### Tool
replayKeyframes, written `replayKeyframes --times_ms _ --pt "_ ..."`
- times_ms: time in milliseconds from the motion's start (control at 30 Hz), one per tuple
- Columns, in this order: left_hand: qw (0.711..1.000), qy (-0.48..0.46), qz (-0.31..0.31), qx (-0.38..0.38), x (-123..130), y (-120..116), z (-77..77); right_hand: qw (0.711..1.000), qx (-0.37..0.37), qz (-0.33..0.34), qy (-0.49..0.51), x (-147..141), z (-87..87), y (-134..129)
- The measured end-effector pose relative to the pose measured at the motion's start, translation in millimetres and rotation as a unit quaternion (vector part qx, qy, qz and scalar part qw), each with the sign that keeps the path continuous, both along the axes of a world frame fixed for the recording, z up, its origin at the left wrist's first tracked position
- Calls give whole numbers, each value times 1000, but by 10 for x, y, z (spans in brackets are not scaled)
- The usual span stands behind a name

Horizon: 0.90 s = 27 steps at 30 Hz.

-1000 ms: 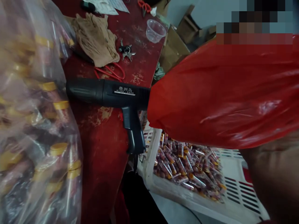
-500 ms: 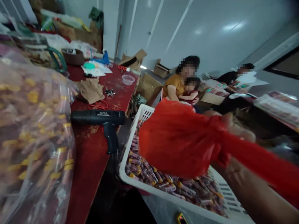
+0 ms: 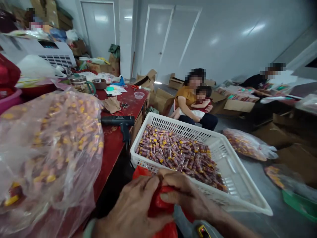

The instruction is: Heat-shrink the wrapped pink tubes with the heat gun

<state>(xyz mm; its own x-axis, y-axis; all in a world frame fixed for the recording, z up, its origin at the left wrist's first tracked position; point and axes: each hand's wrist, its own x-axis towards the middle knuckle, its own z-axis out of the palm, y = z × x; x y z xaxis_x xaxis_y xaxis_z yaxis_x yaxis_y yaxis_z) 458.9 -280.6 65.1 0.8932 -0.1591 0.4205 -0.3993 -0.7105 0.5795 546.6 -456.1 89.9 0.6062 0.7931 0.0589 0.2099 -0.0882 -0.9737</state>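
Observation:
Both my hands are close together at the bottom of the head view, gripping a red plastic bag (image 3: 162, 200). My left hand (image 3: 132, 201) is wrapped over its left side, fingers bent. My right hand (image 3: 185, 191) pinches the bag near its top, thumb pressed onto the plastic. What the bag contains is hidden. Just beyond my hands stands a white plastic basket (image 3: 247, 173), holding many small wrapped tubes (image 3: 173, 150) with yellow ends. Below my right wrist is a grey tool-like object with a yellow-edged display (image 3: 203, 231), partly hidden.
A large clear bag of yellow-capped tubes (image 3: 61, 132) lies on the red table (image 3: 111, 137) at left. A black heat gun (image 3: 121, 122) rests at the table's edge. Beyond the basket sits a person holding a child (image 3: 195, 109). Another filled bag (image 3: 247, 143) lies on the floor.
The red bag, held out over the basket before, is now low and close to me. My left hand has come into view and grips it too. The view has shifted, showing more of the room.

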Motion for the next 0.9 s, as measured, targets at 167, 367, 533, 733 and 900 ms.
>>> replayKeyframes --times_ms 167,367,533,733,900 --pt "993 98 -22 -59 -125 -307 -348 989 87 -75 92 -149 -297 -165" --pt "921 154 -13 -357 -120 -279 -496 991 82 -80 64 -232 -527 -363" --pt "936 118 27 -332 -236 -365 -801 983 55 -92 -149 -534 -663 -273" --pt "995 -94 -1 -12 -411 -393 -1363 967 47 -205 -145 -632 -953 -421" --pt "978 -56 183 76 -577 -134 -1522 894 96 -430 83 -492 -1122 -761"
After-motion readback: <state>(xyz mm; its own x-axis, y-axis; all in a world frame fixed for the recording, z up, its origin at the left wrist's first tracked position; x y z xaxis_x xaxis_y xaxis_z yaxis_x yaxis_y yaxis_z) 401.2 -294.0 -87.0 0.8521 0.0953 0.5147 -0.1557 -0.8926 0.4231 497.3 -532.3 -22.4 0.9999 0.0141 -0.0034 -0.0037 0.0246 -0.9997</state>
